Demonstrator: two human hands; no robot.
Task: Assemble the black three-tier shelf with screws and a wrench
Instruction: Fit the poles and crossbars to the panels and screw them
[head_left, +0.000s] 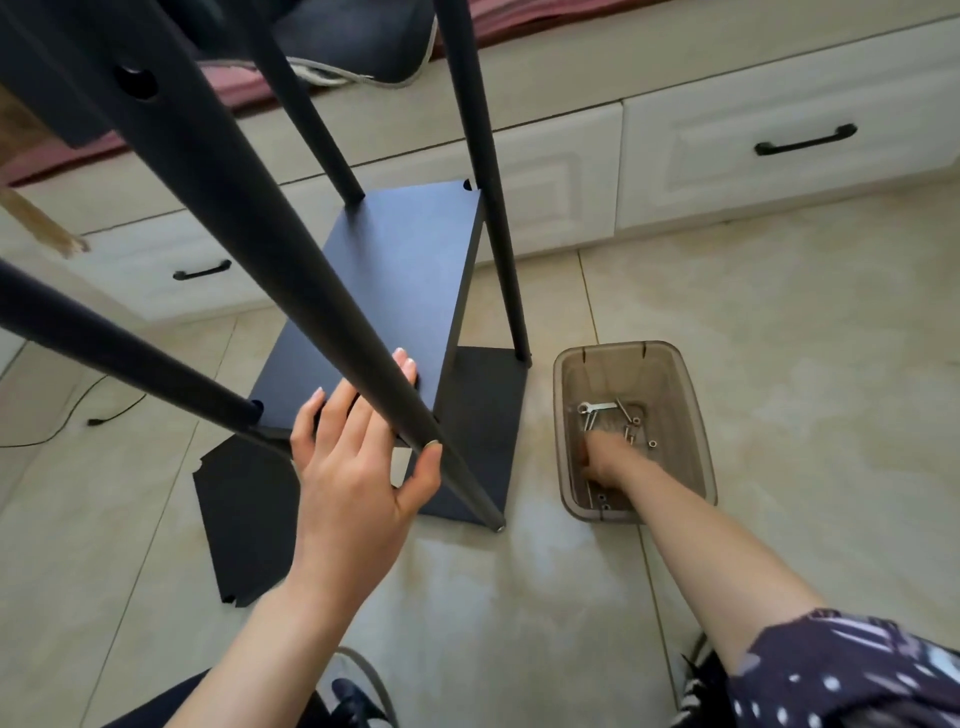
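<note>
The black shelf frame stands on the tiled floor with four black poles rising toward me. Its middle board (384, 291) sits between the poles above the bottom board (478, 431). My left hand (353, 457) wraps loosely around the near right pole (291, 270), thumb on one side and fingers on the other. My right hand (605, 460) reaches down into a translucent brown bin (571, 374), blurred, fingers down among the parts. A silver wrench (597, 408) and several screws and nuts lie in the bin past my fingers.
White drawer units with black handles (805, 140) run along the far side. A dark cushion (358, 41) lies on the ledge above them. A black cable (104, 410) crosses the floor at the left. Bare tiles stretch out right of the bin.
</note>
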